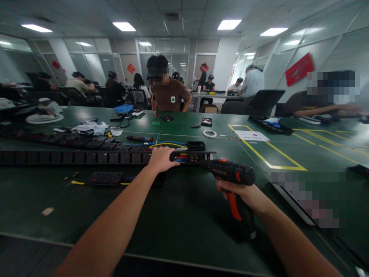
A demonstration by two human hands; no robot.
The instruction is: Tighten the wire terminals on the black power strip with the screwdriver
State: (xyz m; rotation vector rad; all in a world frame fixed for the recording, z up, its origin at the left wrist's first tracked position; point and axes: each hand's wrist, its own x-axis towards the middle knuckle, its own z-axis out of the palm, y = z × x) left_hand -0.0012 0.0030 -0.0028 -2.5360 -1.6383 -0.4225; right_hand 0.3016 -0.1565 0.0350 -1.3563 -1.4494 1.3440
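The relation that matters is the line between the nose of the drill and the right-hand end of the long power strip. The strip lies across the tabletop, its long axis running left to right, roughly along the near edge but set well back from it. Its left end runs out of view; its right end is open, with coloured wires showing inside.

The left hand is the nearer one, directly on the strip just left of that opening. Its thumb lies along the near side, pointing right, and its fingers bend over the top, so the strip seems pinched between them; the fingertips are hidden. The right hand is off to the right, nearer the front edge, fingers wrapped around the drill's handle. The drill points left and slightly away from the person, its nose close beside the open end; whether the bit touches anything there is too small to tell.

Behind the strip, blue and yellow cables and a second socket row crowd the far side. A short socket block lies in front, left of the forearm. Plain green surface shows under the drill and towards the near edge, so the more open room is to the right and front.
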